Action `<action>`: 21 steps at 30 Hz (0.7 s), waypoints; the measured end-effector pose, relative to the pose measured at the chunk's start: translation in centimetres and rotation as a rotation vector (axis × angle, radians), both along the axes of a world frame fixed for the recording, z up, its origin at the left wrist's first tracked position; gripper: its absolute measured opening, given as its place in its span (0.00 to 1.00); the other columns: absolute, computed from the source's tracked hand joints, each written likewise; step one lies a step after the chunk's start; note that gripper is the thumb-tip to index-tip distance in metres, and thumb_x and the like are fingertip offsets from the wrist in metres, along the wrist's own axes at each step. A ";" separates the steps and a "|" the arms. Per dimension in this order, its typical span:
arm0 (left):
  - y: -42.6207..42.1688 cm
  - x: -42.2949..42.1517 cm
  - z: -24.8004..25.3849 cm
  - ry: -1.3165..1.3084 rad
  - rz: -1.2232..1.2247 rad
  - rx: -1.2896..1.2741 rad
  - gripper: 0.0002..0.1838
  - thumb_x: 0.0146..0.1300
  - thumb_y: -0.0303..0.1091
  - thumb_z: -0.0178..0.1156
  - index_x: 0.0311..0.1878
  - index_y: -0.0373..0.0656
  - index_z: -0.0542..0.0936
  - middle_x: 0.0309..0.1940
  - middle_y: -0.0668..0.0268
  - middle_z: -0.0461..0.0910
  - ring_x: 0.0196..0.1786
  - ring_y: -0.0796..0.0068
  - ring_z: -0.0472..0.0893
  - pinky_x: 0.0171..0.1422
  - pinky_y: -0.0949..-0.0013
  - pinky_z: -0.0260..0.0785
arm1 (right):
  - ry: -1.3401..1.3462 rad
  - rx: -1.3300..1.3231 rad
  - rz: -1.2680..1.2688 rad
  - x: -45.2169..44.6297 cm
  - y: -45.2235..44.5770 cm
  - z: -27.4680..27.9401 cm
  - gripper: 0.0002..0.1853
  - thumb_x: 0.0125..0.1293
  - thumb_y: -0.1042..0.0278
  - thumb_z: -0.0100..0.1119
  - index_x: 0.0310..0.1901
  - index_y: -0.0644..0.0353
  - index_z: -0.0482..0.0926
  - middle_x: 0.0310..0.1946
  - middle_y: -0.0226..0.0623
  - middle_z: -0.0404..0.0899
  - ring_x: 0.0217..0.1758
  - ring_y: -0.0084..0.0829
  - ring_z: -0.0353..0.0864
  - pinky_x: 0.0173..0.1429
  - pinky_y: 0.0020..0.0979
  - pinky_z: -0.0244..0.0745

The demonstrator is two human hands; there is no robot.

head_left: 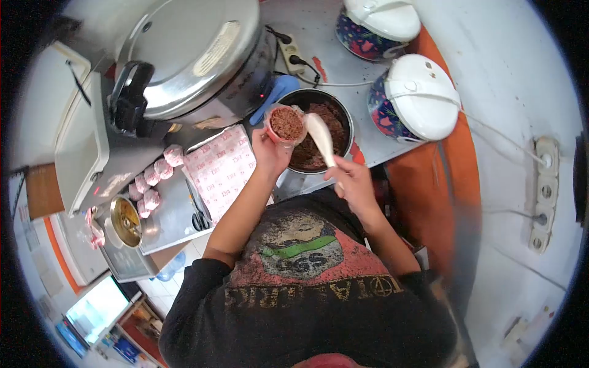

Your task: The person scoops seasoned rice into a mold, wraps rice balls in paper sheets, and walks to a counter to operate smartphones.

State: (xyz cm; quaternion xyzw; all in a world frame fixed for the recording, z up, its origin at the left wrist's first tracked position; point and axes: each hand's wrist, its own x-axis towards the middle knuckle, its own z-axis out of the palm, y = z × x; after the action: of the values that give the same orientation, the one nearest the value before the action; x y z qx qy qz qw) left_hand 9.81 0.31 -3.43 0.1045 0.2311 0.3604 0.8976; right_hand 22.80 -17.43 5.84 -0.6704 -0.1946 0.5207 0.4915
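My left hand (271, 152) is closed around a small cup (288, 124), which looks lined with clear plastic and is filled with brown, grainy food. My right hand (356, 184) grips the handle of a white rice paddle (321, 136), its broad end beside the cup's rim. Below both is a round metal pot (351, 132) with more of the brown food in it, partly covered by the cup and paddle. To the pot's left lies a blue utensil (276, 97). Printed pink-and-white paper sheets (218, 168) are stacked left of my left forearm.
A large rice cooker (196, 61) stands at the back left. Wrapped pink bundles (162, 168), black scissors (200, 219) and a brass-coloured bowl (126, 222) lie to the left. Two white-lidded floral containers (423, 98) stand right, near cables and a power strip (288, 52).
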 end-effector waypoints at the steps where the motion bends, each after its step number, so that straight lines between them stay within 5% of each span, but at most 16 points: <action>1: 0.3 -0.9 0.8 0.003 0.028 0.004 0.36 0.61 0.50 0.44 0.69 0.39 0.67 0.68 0.53 0.71 0.70 0.52 0.70 0.76 0.48 0.59 | 0.055 -0.028 -0.021 0.6 0.3 0.6 0.19 0.68 0.71 0.59 0.58 0.68 0.80 0.36 0.32 0.85 0.29 0.15 0.76 0.33 0.20 0.69; 2: 0.4 -2.2 1.5 -0.029 0.031 -0.035 0.35 0.64 0.51 0.43 0.70 0.40 0.67 0.69 0.54 0.70 0.70 0.54 0.70 0.76 0.50 0.60 | 0.040 -0.015 -0.041 1.1 1.0 0.6 0.19 0.69 0.71 0.58 0.59 0.70 0.78 0.33 0.30 0.85 0.23 0.12 0.73 0.24 0.17 0.64; 4: 0.1 -5.1 2.2 -0.054 0.070 -0.073 0.34 0.67 0.53 0.42 0.71 0.42 0.67 0.70 0.55 0.69 0.70 0.55 0.71 0.76 0.53 0.61 | -0.078 0.047 -0.092 2.1 2.5 -3.3 0.20 0.69 0.69 0.59 0.57 0.73 0.78 0.39 0.34 0.86 0.34 0.17 0.80 0.39 0.19 0.72; 5: -0.1 -6.8 2.3 -0.071 0.065 -0.077 0.34 0.69 0.54 0.41 0.70 0.42 0.67 0.69 0.55 0.69 0.70 0.56 0.70 0.76 0.53 0.61 | -0.322 0.028 0.013 3.1 3.0 -4.8 0.21 0.69 0.67 0.60 0.58 0.74 0.78 0.45 0.37 0.86 0.47 0.22 0.81 0.54 0.22 0.72; 6: -0.3 -8.6 2.5 -0.089 0.059 -0.077 0.34 0.71 0.56 0.40 0.70 0.42 0.68 0.69 0.56 0.69 0.71 0.56 0.70 0.76 0.53 0.61 | -0.299 -0.132 -0.008 3.5 4.2 -4.0 0.21 0.69 0.68 0.61 0.58 0.73 0.77 0.51 0.39 0.84 0.52 0.23 0.80 0.57 0.24 0.71; 8: -0.6 -12.2 1.9 0.055 0.159 -0.079 0.34 0.73 0.57 0.38 0.70 0.41 0.68 0.68 0.56 0.72 0.68 0.56 0.72 0.74 0.53 0.63 | -0.248 0.146 -0.297 2.6 5.2 -3.2 0.19 0.67 0.69 0.62 0.56 0.70 0.79 0.43 0.37 0.84 0.47 0.22 0.79 0.53 0.24 0.72; 10: -1.2 -16.9 -1.1 0.262 0.149 -0.050 0.34 0.73 0.59 0.37 0.68 0.43 0.70 0.61 0.57 0.78 0.63 0.57 0.77 0.70 0.54 0.67 | -0.242 0.190 -0.302 2.1 6.0 -2.9 0.18 0.67 0.71 0.61 0.56 0.69 0.80 0.43 0.35 0.83 0.45 0.21 0.78 0.50 0.23 0.71; 11: -1.6 -18.6 -2.3 0.476 0.226 0.043 0.31 0.74 0.58 0.39 0.65 0.43 0.73 0.56 0.57 0.81 0.58 0.59 0.81 0.66 0.56 0.71 | -0.251 0.235 -0.349 1.7 6.3 -2.9 0.17 0.67 0.73 0.60 0.57 0.68 0.80 0.43 0.34 0.83 0.43 0.20 0.77 0.48 0.21 0.70; 12: -1.8 -21.0 -5.3 0.610 0.320 0.141 0.25 0.74 0.51 0.47 0.63 0.42 0.74 0.62 0.57 0.77 0.62 0.59 0.79 0.66 0.57 0.71 | -0.246 0.234 -0.332 0.9 6.6 -3.0 0.17 0.67 0.73 0.60 0.57 0.68 0.80 0.43 0.34 0.83 0.43 0.20 0.77 0.48 0.21 0.70; 14: -2.5 -22.7 -6.1 1.181 0.321 0.589 0.28 0.66 0.41 0.61 0.64 0.36 0.71 0.68 0.51 0.70 0.69 0.54 0.72 0.71 0.56 0.64 | -0.272 0.195 -0.209 -0.8 6.9 -3.5 0.16 0.66 0.75 0.60 0.55 0.68 0.80 0.42 0.31 0.82 0.39 0.17 0.76 0.44 0.19 0.69; 16: -2.0 -24.2 -5.5 1.481 -0.071 1.281 0.34 0.62 0.39 0.65 0.68 0.36 0.67 0.71 0.46 0.64 0.72 0.48 0.66 0.75 0.54 0.59 | -0.222 0.159 -0.088 -3.3 7.4 -4.6 0.15 0.64 0.76 0.60 0.53 0.65 0.81 0.37 0.27 0.82 0.36 0.14 0.75 0.39 0.19 0.69; 18: -1.9 -25.0 -5.1 1.458 -0.129 1.387 0.38 0.58 0.37 0.65 0.71 0.37 0.65 0.72 0.44 0.63 0.73 0.44 0.63 0.77 0.53 0.54 | -0.187 0.089 0.056 -6.9 8.5 -5.1 0.16 0.62 0.76 0.61 0.52 0.62 0.81 0.40 0.31 0.82 0.37 0.17 0.78 0.41 0.19 0.72; 21: -0.7 -28.0 -4.6 1.453 -0.152 1.343 0.44 0.49 0.32 0.62 0.73 0.38 0.63 0.74 0.49 0.61 0.76 0.47 0.60 0.79 0.50 0.51 | -0.472 0.251 0.329 -14.2 11.5 -8.3 0.18 0.58 0.73 0.64 0.52 0.61 0.81 0.47 0.42 0.81 0.40 0.34 0.82 0.46 0.30 0.77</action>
State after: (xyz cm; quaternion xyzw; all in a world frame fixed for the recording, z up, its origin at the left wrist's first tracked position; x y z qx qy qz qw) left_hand -18.16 -0.40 -8.04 0.8016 0.4657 0.2063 0.3129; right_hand 8.64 -5.93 -2.44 -0.6663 -0.4720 0.3950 0.4210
